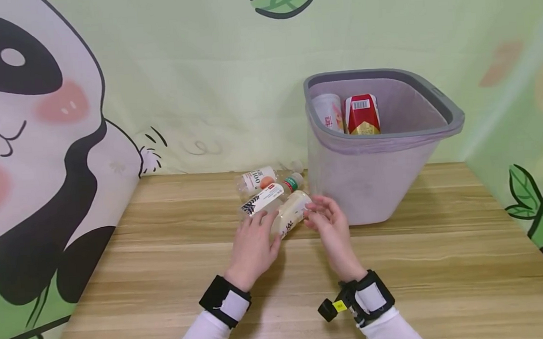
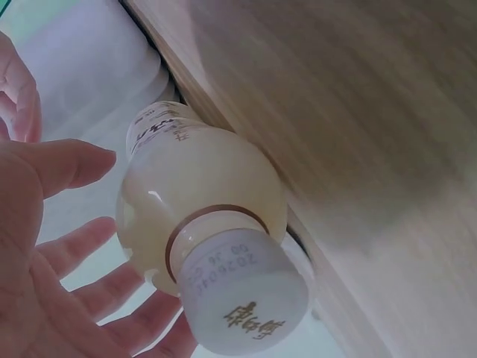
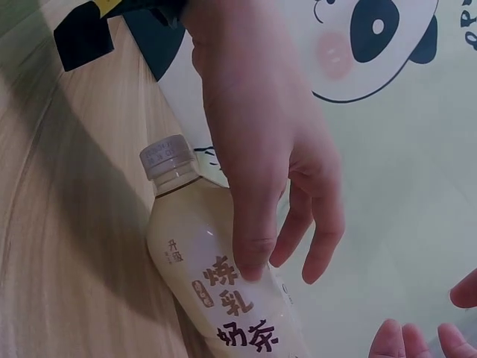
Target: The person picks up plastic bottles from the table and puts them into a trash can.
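A milk tea bottle (image 1: 291, 215) with cream-coloured contents and a white cap lies on its side on the table. My left hand (image 1: 256, 247) is at its cap end, fingers spread and bent around it without closing. The left wrist view shows the bottle (image 2: 201, 179) from the cap, beside the thumb and fingers. Near the bottle's far end is my right hand (image 1: 331, 233), fingers loosely bent and spread. Its thumb overlaps the label in the right wrist view, where the bottle (image 3: 216, 261) shows dark lettering. Two clear bottles lie just behind: one with a white label (image 1: 266, 197), one with a peach label (image 1: 258, 180).
A grey bin (image 1: 370, 184) with a dark rim stands right of the bottles, close to my right hand. Inside it are a red can (image 1: 362, 113) and a white-and-pink container (image 1: 328, 109). A printed backdrop (image 1: 201, 91) rises behind the wooden table (image 1: 166, 279).
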### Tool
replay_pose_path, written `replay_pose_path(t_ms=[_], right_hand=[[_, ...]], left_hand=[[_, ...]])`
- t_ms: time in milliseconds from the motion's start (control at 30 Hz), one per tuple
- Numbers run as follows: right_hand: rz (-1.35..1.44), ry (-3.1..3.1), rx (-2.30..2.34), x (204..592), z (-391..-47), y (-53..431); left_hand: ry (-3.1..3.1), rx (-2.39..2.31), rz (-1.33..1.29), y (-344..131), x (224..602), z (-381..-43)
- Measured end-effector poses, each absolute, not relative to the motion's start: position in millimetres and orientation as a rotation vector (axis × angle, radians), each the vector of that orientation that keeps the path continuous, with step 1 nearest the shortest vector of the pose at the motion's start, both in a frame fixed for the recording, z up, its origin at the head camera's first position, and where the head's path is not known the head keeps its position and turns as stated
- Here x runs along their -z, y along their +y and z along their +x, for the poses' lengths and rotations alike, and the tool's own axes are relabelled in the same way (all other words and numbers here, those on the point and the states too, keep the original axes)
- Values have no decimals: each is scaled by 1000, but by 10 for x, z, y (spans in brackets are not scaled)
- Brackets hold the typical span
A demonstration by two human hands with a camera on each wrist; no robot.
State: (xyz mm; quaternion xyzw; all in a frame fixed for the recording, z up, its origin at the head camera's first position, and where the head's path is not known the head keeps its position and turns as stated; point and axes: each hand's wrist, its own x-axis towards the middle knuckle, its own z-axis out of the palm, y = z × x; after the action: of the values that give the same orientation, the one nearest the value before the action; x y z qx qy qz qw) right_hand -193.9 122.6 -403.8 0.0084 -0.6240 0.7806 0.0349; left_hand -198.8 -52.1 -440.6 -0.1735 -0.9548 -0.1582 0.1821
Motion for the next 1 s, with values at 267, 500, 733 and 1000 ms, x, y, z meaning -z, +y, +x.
replay_pose_path(t_ms=[267, 500, 733, 1000], right_hand=[[18, -1905, -2418, 4097, -1927, 1225], [15, -1902, -2418, 4130, -1927, 1252], [-6, -1905, -2422, 4141, -1926, 1273], [-27, -1908, -2419, 4167, -1919, 1277]], left_hand=[[-2714, 429, -493, -530, 4459, -1993], [-2757, 424, -488, -530, 4477, -1993], [-2793, 467, -503, -545, 4511, -1976], [-2785, 595, -534, -550, 4531, -1957]])
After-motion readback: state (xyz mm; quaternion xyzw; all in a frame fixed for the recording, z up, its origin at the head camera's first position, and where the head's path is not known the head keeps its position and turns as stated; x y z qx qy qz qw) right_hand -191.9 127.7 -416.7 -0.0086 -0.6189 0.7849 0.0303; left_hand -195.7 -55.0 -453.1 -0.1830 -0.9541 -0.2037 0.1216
